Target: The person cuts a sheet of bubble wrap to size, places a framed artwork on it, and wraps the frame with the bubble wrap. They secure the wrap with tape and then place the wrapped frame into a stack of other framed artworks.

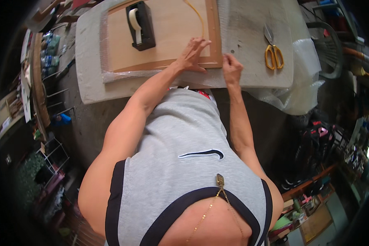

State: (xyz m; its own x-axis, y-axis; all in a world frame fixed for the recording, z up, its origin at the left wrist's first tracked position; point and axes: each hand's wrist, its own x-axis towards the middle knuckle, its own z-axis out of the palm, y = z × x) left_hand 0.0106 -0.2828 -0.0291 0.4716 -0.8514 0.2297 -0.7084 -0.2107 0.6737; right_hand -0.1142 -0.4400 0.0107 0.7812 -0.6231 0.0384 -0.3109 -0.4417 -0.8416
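Observation:
A flat framed panel [168, 24] with a tan face and brown border lies on the table, with clear bubble wrap [129, 76] showing along its near and left edges. My left hand [191, 55] rests over the panel's near right corner, fingers spread and thumb out. Just past that corner, my right hand [232, 69] is closed, its fingers curled together; whatever they pinch is too small to make out. On the panel stands a black tape dispenser [147, 26] with a pale roll. A yellow cord [199, 16] curves across the panel beyond my left hand.
Scissors [274, 55] with yellow handles lie on the pale table [250, 45] to the right. More bubble wrap [301, 92] hangs over the table's right edge, near a dark green plastic chair [330, 51]. Plastic bottles [50, 51] stand at the left, and a black bag [311, 151] lies lower right.

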